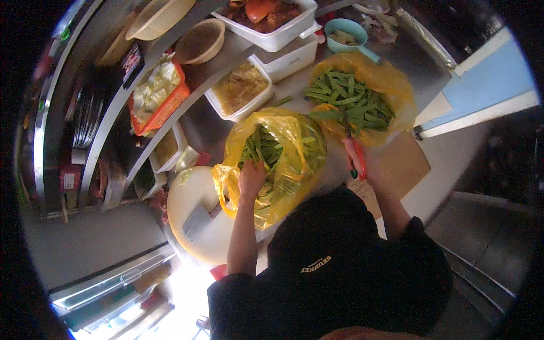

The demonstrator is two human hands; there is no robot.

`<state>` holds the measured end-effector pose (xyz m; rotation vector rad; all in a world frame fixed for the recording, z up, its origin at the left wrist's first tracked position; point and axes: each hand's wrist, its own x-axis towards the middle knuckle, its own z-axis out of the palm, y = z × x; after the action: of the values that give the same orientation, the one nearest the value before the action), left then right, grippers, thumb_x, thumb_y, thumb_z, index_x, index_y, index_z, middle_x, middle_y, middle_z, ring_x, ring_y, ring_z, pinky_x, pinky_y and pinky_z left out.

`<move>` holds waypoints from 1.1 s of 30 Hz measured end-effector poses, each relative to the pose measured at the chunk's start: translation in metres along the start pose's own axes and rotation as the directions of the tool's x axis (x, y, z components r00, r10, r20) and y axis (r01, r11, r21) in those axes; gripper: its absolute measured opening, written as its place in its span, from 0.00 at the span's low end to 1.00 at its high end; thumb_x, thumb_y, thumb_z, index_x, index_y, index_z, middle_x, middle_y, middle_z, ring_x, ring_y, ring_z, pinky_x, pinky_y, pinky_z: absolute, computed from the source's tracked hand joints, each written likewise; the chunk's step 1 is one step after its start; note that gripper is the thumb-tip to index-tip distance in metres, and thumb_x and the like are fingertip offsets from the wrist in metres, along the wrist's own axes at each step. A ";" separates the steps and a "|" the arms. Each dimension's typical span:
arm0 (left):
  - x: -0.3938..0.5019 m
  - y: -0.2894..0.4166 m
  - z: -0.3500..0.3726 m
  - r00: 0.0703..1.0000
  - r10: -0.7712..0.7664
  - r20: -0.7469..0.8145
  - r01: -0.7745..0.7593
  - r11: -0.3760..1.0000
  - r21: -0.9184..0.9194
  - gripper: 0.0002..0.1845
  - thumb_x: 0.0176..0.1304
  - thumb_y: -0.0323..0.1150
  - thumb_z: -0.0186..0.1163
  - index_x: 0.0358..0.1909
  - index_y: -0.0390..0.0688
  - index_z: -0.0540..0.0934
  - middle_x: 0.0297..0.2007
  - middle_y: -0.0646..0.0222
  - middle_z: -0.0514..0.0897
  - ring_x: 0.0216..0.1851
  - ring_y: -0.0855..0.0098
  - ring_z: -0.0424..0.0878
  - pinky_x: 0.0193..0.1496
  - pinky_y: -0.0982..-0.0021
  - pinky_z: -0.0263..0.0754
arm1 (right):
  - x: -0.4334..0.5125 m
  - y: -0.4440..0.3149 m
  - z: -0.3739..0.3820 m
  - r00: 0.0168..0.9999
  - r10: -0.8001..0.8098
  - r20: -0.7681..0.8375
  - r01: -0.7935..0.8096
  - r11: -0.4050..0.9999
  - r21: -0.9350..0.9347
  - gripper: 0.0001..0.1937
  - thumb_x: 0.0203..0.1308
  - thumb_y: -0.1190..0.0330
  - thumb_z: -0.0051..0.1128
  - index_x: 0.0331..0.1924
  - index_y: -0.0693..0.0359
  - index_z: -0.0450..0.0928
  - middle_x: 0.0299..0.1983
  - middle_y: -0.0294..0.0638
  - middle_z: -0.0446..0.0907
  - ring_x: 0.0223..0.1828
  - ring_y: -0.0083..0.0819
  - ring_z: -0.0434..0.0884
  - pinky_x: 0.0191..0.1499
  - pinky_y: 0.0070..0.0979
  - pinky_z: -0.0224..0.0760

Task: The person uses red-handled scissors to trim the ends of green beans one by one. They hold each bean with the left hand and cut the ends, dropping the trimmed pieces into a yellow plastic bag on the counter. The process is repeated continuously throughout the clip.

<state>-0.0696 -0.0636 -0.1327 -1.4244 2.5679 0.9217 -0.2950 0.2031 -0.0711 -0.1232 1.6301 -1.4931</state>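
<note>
My left hand [251, 180] reaches into the mouth of a yellow plastic bag [293, 170] of green bean pods, its fingers on the pods [264, 146]; whether they grip any is hard to tell. My right hand [356, 155] holds red-handled scissors [362, 163], the blades pointing towards a second yellow bag [401, 93]. Flat green cut pieces [352, 95] fill that open bag. A longer green piece [325, 115] lies by the blades, at the near edge of the second bag.
A cleaver [197, 223] lies on a round cutting board [182, 199] at the left. Beyond the bags stand a white tub of shredded food [242, 91], stacked white trays [289, 59] and a blue ladle-like bowl [346, 36]. A red basket [163, 108] sits on the left shelf. Cardboard [403, 161] lies at right.
</note>
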 end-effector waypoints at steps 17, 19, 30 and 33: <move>-0.078 0.008 -0.072 0.953 -0.003 0.302 0.276 0.419 -0.865 0.06 0.57 0.31 0.54 0.25 0.42 0.71 0.19 0.72 0.70 0.20 0.80 0.64 0.21 0.77 0.55 | -0.021 0.014 0.021 0.896 0.021 0.443 -0.075 0.992 0.104 0.22 0.62 0.48 0.49 0.48 0.59 0.67 0.19 0.36 0.69 0.17 0.28 0.71 0.24 0.30 0.71; -0.099 0.008 -0.087 0.961 0.067 0.268 0.236 0.308 -0.922 0.06 0.56 0.28 0.53 0.23 0.44 0.68 0.18 0.74 0.66 0.18 0.82 0.61 0.21 0.79 0.50 | -0.022 0.017 0.032 0.828 0.136 0.544 -0.100 0.990 -0.095 0.21 0.66 0.58 0.47 0.57 0.61 0.64 0.20 0.35 0.68 0.20 0.24 0.68 0.28 0.28 0.68; -0.136 -0.017 -0.108 0.837 0.426 0.344 0.188 0.366 -0.911 0.12 0.52 0.30 0.60 0.23 0.41 0.65 0.24 0.68 0.74 0.25 0.78 0.69 0.27 0.78 0.61 | -0.050 -0.031 0.095 0.678 0.097 0.729 0.453 0.726 -0.518 0.28 0.62 0.55 0.54 0.62 0.59 0.61 0.39 0.48 0.77 0.39 0.40 0.78 0.41 0.37 0.71; -0.134 -0.024 -0.103 0.808 0.469 0.357 0.218 0.325 -0.920 0.12 0.51 0.32 0.60 0.22 0.42 0.65 0.23 0.69 0.74 0.25 0.78 0.69 0.27 0.78 0.61 | -0.047 -0.022 0.092 0.679 -0.025 0.733 0.522 0.719 -0.459 0.24 0.63 0.56 0.54 0.58 0.59 0.65 0.36 0.47 0.78 0.36 0.36 0.78 0.39 0.35 0.71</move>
<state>0.0489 -0.0264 -0.0153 -0.6673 1.5509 2.6911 -0.2180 0.1564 -0.0156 -1.2551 1.4286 -0.8283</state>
